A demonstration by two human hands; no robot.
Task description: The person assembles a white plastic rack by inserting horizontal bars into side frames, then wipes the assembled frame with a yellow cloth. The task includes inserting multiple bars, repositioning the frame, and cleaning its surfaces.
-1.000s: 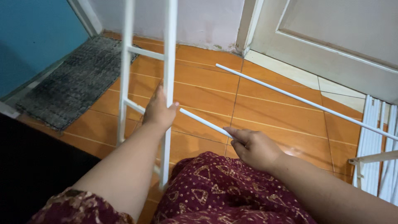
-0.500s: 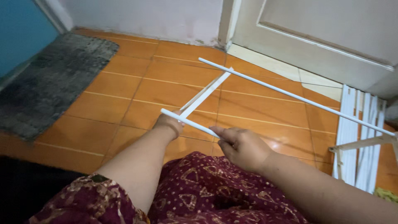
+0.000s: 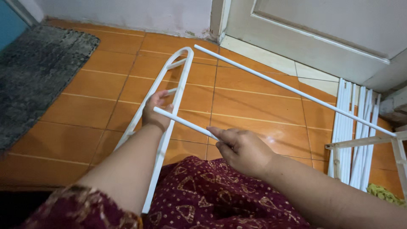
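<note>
Hands first: the left hand is curled around a side rail of the white looped frame, which lies slanted on the orange tiled floor, while the right hand pinches the near end of a short white rod whose far end sits at that frame by the left fingers. A long white rod crosses above the tiles toward a bundle of white rods near the door. Held only at one end, the short rod could likely slip off the rail or pinch the left fingers.
</note>
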